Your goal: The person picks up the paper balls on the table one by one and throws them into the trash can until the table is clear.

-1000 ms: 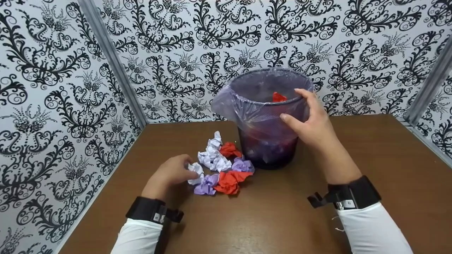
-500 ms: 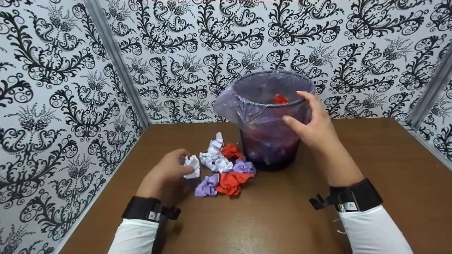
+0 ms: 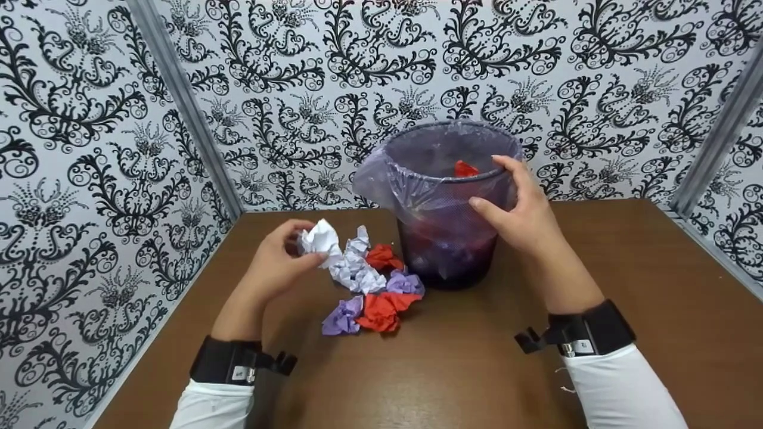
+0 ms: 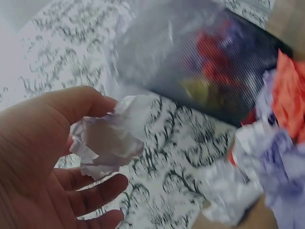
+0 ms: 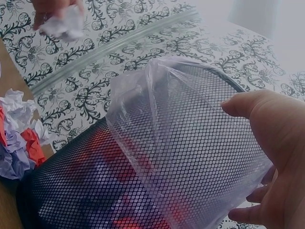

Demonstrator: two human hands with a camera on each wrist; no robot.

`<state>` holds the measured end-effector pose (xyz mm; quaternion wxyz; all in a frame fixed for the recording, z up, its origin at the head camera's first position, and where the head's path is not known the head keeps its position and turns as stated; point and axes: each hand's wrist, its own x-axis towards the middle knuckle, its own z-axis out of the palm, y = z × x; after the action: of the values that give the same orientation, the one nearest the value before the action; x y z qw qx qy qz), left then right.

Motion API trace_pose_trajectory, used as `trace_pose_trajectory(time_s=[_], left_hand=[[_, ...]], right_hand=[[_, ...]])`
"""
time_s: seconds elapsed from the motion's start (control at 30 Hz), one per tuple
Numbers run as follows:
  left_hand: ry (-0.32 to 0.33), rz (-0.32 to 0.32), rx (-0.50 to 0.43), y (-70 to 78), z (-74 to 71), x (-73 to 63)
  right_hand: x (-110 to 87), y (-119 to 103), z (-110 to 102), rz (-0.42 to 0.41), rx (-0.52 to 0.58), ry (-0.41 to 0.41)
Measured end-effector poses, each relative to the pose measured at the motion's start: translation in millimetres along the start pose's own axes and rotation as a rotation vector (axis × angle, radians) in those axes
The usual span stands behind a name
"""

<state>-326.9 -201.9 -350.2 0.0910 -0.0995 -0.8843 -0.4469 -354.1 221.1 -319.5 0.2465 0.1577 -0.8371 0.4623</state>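
A brown table [image 3: 453, 369] stands against walls [image 3: 280, 137] papered in black scrollwork on white. The person's left hand [image 3: 277, 253] pinches a crumpled white paper ball [image 3: 322, 239] between thumb and fingers, raised over the table; in the left wrist view the other fingers lie loosely bent below it. The ball is lumpy, with no clear long axis: one crumpled peak points up and a folded hollow shows toward the wrist.

Between the hands, just right of the left one, lies the loose paper: a purple ball [image 3: 344, 317] and a red ball [image 3: 384, 311] nearest, white paper [image 3: 357, 274] beyond, then another purple and another red piece beside the bin [image 3: 447, 250].

The right hand [image 3: 527, 217] grips that bin near its rim from the right. The bin stands roughly upright, long axis vertical, mouth up, its liner [image 3: 375, 176] flaring toward the left hand's side.

The step in hand seems to be taking the white ball to the bin; the next move probably calls for clearing the rim, then letting go over the mouth.
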Motion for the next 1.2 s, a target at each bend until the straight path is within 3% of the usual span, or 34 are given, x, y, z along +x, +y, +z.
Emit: trace_pose_trajectory(time_s=[0.2, 0.4, 0.5, 0.63, 0.8, 1.1, 1.2], left_hand=[[0.048, 0.056, -0.074, 39.8, -11.2, 9.4], [0.138, 0.147, -0.116, 82.5, -17.3, 32.8], [0.148, 0.149, -0.162, 100.2, -14.6, 44.3], [0.128, 0.123, -0.206, 118.8, -9.3, 57.4], [0.133, 0.135, -0.214, 138.9, -0.5, 70.3], [0.137, 0.161, -0.241, 169.2, 27.9, 87.1], [0.133, 0.144, -0.233, 179.2, 38.4, 94.1]], right_hand=[[0.0, 1.1, 0.0, -0.009, 0.001, -0.001], [0.4, -0.3, -0.9, 0.004, -0.009, -0.006], [0.0, -0.8, -1.0, 0.024, -0.010, -0.013], [0.0, 0.3, -0.6, 0.046, -0.009, -0.019], [-0.2, -1.1, -0.7, 0.054, 0.001, -0.019], [-0.3, -3.1, 0.0, 0.023, 0.031, -0.016], [0.2, -2.0, -0.4, 0.033, 0.022, -0.020]])
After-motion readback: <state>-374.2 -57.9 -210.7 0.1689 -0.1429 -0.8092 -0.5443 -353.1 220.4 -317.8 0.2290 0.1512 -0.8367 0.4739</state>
